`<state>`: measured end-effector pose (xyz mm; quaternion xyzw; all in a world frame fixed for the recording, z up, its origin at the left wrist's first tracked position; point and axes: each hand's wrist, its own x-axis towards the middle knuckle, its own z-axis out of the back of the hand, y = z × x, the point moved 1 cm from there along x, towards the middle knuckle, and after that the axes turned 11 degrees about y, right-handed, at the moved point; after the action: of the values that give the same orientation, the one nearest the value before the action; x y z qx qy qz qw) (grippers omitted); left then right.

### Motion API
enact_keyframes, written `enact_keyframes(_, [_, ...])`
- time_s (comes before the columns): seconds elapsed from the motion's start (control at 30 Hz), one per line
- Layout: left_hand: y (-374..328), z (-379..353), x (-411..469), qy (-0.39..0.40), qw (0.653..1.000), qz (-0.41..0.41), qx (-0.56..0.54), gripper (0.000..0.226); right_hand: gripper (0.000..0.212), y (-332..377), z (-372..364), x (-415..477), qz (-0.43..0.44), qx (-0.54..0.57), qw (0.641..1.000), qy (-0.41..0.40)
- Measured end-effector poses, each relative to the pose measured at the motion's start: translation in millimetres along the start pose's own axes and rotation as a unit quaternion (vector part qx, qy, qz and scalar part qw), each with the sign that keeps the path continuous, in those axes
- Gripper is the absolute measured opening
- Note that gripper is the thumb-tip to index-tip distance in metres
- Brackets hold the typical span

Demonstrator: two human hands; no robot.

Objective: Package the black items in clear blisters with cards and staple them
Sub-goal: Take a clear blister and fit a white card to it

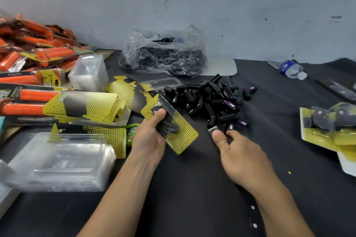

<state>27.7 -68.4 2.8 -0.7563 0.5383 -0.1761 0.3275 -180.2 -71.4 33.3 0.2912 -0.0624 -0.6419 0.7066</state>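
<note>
My left hand (pixel 149 138) grips a yellow-and-black dotted card with a clear blister (pixel 173 128) on it, tilted, with black items inside. My right hand (pixel 238 157) rests on the table with its thumb on a black stapler (pixel 213 132), fingers curled around it. Just beyond both hands lies a pile of loose black cylindrical items (pixel 210 100), some with purple labels. A stack of yellow cards (pixel 86 107) lies to the left, and a stack of clear blisters (pixel 59 161) sits at the near left.
A clear plastic bag (pixel 163 54) of more black items stands at the back. Orange packaged grips (pixel 32 54) are piled at the far left. Finished packs (pixel 331 127) lie at the right edge. A water bottle (pixel 290 69) lies at the back right.
</note>
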Motion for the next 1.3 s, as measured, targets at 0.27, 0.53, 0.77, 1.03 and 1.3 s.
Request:
enact_keyframes(0.27, [-8, -5, -7, 0.014, 0.998, -0.044, -0.034, 0.064, 0.059, 14, -14, -12, 0.066, -0.046, 0.996, 0.033])
enact_keyframes(0.53, [-12, -5, -10, 0.099, 0.992, -0.033, -0.068, 0.027, 0.053, 19, -10, -16, 0.183, 0.147, 0.968, 0.094])
enact_keyframes(0.77, [-8, -11, -16, 0.149, 0.989, -0.004, -0.002, 0.036, 0.054, 23, -11, -18, 0.200, 0.161, 0.960, 0.110])
enact_keyframes(1.03, [-9, -15, -21, 0.153, 0.988, 0.010, 0.011, 0.057, 0.055, 24, -13, -17, 0.198, 0.195, 0.956, 0.097])
enact_keyframes(1.3, [-6, -11, -17, 0.144, 0.989, -0.003, 0.025, 0.047, 0.052, 25, -16, -15, 0.185, 0.210, 0.955, 0.096])
